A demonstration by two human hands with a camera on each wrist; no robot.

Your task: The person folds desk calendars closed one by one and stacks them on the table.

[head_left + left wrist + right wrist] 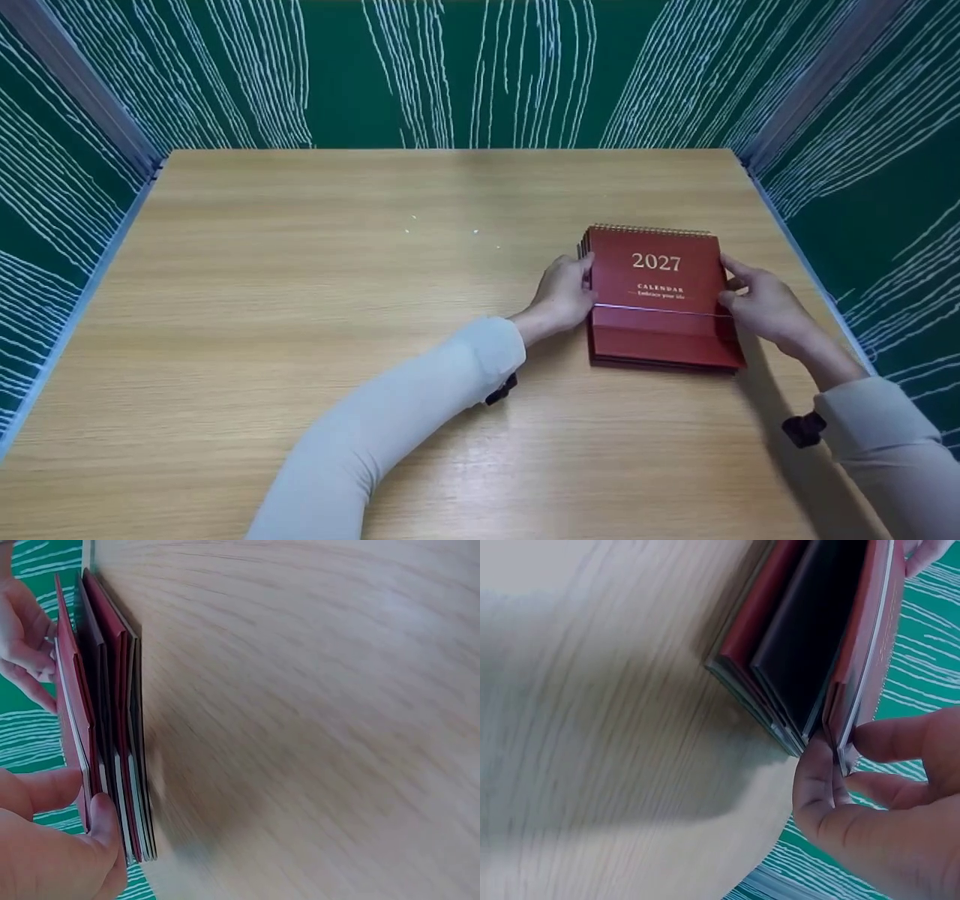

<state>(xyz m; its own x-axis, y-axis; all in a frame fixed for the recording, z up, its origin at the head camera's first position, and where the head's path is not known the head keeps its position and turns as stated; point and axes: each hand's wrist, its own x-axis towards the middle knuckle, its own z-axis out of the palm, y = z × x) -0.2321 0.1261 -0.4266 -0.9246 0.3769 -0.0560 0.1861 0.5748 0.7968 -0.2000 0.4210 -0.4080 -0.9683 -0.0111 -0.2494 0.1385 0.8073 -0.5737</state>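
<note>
A red desk calendar marked 2027, with a spiral binding along its far edge, lies on top of a stack of several red and dark calendars. My left hand pinches the top calendar at its left edge; the thumb and a finger show on it in the left wrist view. At the opposite edge, my right hand grips the same calendar, its fingers curled about the edge in the right wrist view. A wedge-shaped gap parts this calendar from the dark one beneath.
The stack stands on the right part of a wood-grain table. Small white specks lie toward the table's far side. Green panels with white lines surround the far and side edges.
</note>
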